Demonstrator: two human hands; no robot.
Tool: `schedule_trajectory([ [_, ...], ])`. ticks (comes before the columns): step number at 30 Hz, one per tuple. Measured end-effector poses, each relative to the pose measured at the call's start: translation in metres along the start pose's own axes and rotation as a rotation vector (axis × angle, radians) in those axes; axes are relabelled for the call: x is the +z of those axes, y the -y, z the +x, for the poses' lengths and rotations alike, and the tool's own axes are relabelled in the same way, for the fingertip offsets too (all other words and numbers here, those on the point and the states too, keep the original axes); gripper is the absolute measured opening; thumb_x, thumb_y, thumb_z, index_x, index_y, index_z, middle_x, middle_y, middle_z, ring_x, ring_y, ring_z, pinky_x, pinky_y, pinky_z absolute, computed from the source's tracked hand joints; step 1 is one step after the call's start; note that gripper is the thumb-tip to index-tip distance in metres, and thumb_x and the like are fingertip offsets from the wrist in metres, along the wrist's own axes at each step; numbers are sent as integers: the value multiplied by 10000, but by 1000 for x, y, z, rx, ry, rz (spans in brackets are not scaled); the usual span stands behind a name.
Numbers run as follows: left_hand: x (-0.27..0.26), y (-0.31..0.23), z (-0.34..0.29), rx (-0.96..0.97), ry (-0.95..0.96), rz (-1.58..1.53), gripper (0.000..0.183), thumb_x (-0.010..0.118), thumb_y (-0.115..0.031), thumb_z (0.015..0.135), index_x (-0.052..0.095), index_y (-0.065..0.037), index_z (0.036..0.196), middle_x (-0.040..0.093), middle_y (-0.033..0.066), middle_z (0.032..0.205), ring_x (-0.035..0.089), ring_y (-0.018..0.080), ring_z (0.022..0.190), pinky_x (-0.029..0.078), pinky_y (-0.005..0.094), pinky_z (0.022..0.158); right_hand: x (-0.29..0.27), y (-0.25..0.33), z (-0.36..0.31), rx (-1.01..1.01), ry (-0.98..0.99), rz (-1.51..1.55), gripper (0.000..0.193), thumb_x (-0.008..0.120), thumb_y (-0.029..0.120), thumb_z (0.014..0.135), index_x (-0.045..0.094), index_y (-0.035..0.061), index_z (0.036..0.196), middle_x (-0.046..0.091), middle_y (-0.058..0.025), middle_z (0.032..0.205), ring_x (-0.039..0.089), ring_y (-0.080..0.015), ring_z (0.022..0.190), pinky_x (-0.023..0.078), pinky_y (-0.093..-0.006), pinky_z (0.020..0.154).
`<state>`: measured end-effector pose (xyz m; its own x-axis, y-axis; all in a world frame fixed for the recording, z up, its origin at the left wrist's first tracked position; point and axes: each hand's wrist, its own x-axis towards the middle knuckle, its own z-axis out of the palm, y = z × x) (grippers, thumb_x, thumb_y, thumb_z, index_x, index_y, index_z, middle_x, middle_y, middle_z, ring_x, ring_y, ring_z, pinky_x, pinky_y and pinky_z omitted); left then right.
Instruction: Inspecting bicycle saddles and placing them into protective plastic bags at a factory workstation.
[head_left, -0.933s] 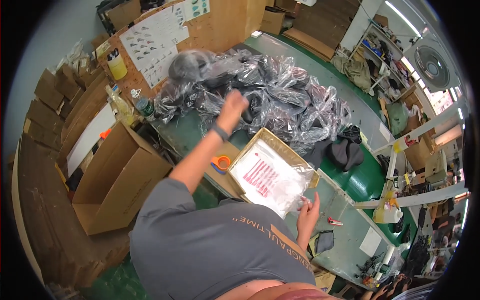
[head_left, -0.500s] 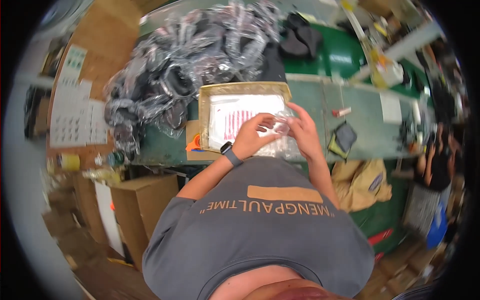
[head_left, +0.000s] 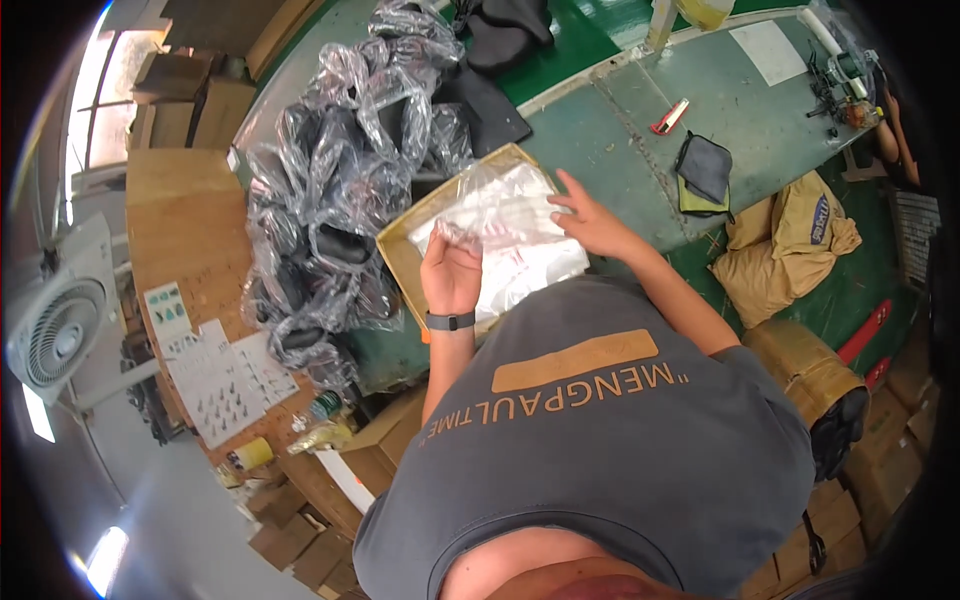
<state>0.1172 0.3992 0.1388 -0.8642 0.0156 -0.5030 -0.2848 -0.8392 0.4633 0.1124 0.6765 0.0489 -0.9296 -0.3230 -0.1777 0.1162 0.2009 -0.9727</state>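
My left hand [head_left: 452, 275], with a dark band on its wrist, pinches the edge of a clear plastic bag [head_left: 485, 222]. The thin film spreads from its fingertips across a shallow cardboard box [head_left: 396, 262]. Inside that box lies a stack of white-looking plastic bags [head_left: 535, 268] with red print, reaching over the near right rim. My right hand [head_left: 592, 222] is at the box's right side, its fingers stretched out and apart, the tips at the film's edge. Whether those tips touch the film I cannot tell.
A heap of dark padded items in clear wrap [head_left: 350, 170] lies left of the box on the green table [head_left: 600, 140]. To the right are a red-and-white cutter [head_left: 669, 117] and a dark pouch [head_left: 705, 168]. Tan sacks [head_left: 785, 245] and a fan [head_left: 62, 315] stand beyond.
The view has turned, so the box appears tilted. My hands were close together over the bags; now they are apart, the left further left with the film, the right fingers spread.
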Motion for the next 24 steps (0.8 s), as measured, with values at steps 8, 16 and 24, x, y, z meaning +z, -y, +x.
schedule_trajectory([
  [8, -39, 29, 57, 615, 37, 1705, 472, 744, -178, 979, 551, -15, 1378, 688, 70, 1098, 657, 224, 995, 527, 359, 921, -99, -24, 136, 307, -85, 144, 616, 689, 142, 981, 462, 59, 1547, 763, -177, 1065, 733, -255, 913, 613, -385, 791],
  [16, -62, 81, 55, -153, -296, 1232, 271, 687, -284, 1060, 752, -24, 1101, 632, -8, 811, 513, 75, 608, 413, 253, 549, -168, -138, 411, 103, -532, -499, 905, 783, 166, 852, 293, 51, 1604, 605, -325, 1334, 626, -503, 1199, 525, -544, 1015],
  [24, -52, 74, 56, -323, -298, 1089, 562, 503, -491, 1122, 741, 13, 1194, 677, 42, 952, 578, 116, 772, 494, 274, 729, -219, -194, 540, 420, -531, -294, 941, 705, 296, 932, 168, 61, 1668, 563, -343, 1442, 585, -511, 1297, 473, -543, 1113],
])
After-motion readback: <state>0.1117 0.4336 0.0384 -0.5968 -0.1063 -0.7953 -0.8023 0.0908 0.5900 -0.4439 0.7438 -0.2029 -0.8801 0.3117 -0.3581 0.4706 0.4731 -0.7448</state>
